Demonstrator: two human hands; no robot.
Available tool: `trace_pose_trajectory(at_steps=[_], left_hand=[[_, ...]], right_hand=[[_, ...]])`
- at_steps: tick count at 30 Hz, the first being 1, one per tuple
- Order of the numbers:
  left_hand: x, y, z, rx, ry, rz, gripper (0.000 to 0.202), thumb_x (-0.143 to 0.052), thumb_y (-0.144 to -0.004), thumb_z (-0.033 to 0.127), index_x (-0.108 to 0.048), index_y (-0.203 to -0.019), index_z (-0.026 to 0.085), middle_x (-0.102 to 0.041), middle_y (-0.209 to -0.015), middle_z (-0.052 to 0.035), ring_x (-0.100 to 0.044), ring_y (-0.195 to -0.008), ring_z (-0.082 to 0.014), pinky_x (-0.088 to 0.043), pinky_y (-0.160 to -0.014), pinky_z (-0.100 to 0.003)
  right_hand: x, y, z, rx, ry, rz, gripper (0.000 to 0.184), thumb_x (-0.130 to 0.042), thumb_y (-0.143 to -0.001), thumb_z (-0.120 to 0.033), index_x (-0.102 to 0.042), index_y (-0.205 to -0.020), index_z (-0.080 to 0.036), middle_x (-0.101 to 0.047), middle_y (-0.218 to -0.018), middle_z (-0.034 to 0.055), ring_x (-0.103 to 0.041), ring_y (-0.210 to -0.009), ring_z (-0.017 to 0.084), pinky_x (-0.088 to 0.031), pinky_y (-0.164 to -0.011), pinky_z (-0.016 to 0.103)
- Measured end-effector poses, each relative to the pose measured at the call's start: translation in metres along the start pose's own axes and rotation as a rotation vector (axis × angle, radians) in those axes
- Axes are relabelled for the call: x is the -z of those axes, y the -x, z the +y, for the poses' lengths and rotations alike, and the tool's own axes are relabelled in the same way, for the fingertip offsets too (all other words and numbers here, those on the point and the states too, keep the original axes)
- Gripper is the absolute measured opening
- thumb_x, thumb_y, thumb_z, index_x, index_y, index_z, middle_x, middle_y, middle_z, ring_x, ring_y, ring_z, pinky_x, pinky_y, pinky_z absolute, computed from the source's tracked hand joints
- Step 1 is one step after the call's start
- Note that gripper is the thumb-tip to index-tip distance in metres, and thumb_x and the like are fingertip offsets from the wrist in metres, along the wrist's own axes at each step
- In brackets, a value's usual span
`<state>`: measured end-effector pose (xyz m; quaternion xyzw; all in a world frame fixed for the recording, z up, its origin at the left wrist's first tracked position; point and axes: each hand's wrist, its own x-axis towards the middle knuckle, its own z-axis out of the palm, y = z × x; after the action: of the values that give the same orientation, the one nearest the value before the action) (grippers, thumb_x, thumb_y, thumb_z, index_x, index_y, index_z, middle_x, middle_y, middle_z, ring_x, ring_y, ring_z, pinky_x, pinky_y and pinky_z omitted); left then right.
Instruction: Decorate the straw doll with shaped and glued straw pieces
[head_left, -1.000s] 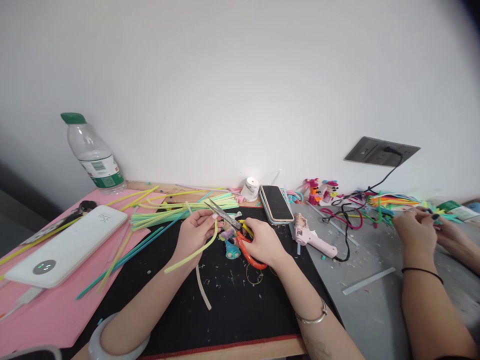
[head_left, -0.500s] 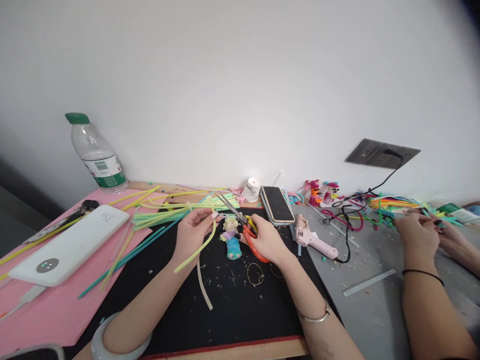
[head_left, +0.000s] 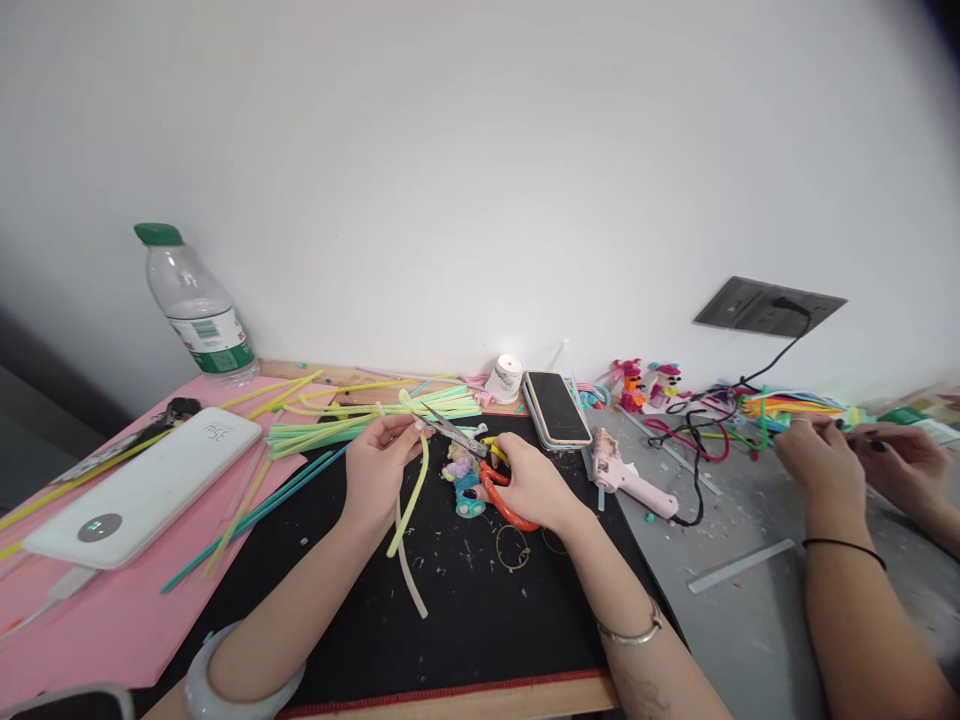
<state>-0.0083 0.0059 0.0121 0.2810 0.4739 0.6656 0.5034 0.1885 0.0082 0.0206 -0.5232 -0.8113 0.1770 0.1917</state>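
Note:
My left hand (head_left: 382,460) pinches a pale yellow-green pipe cleaner (head_left: 415,500), which hangs down past the fingers and loops above them. In my right hand (head_left: 525,478) is a pair of scissors (head_left: 504,492) with orange and yellow handles; the blades point up and left, their tips at the pipe cleaner by my left fingertips. Below the blades a small pipe-cleaner doll (head_left: 468,490) in blue and purple lies on the black mat (head_left: 450,640), partly covered by the scissors and right fingers. A whitish strip (head_left: 411,585) lies beneath my left hand.
Green and yellow pipe cleaners (head_left: 315,437) lie behind my left hand. A white power bank (head_left: 142,490) and a bottle (head_left: 202,320) stand left. To the right are a phone (head_left: 556,408), a pink glue gun (head_left: 630,482) with its black cord, and a co-worker's hands (head_left: 825,460).
The scissors have moved left, bringing their tips to the pipe cleaner at my left fingers. Its hanging end has swung right. The co-worker's hands have shifted slightly.

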Motion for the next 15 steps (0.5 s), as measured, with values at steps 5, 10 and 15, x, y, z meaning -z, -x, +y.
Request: trace_pose_trajectory(at_steps=[5,10,15], left_hand=[[-0.0011,0.0014,-0.0021,0.005,-0.011,-0.059,0.03,-0.078,-0.058,0.03,-0.063,-0.078,0.014,-0.067,-0.076,-0.0015,-0.064,-0.074,-0.0145,-0.051,-0.075,-0.029],[-0.0018,0.0034,-0.0019,0.018,-0.054,-0.117,0.029,-0.077,-0.058,0.031,-0.064,-0.077,0.014,-0.067,-0.074,-0.0005,-0.063,-0.072,-0.0139,-0.051,-0.073,-0.028],[-0.0029,0.0042,-0.0007,-0.017,-0.048,-0.109,0.026,-0.076,-0.06,0.03,-0.063,-0.075,0.015,-0.066,-0.072,0.0007,-0.062,-0.07,-0.0127,-0.051,-0.072,-0.027]], right_hand=[[-0.0001,0.0003,-0.003,0.004,0.015,0.008,0.037,-0.072,-0.063,-0.044,-0.05,-0.082,-0.021,-0.053,-0.081,-0.0022,-0.048,-0.067,0.013,-0.033,-0.058,0.024],[-0.0004,0.0004,-0.006,0.034,0.04,0.052,0.028,-0.069,-0.067,-0.037,-0.047,-0.073,-0.02,-0.05,-0.073,-0.0037,-0.044,-0.063,0.012,-0.03,-0.056,0.023],[0.0005,0.0004,-0.0074,0.037,0.059,0.072,0.026,-0.069,-0.066,-0.034,-0.047,-0.072,-0.021,-0.05,-0.073,-0.0035,-0.044,-0.062,0.012,-0.029,-0.056,0.023]])
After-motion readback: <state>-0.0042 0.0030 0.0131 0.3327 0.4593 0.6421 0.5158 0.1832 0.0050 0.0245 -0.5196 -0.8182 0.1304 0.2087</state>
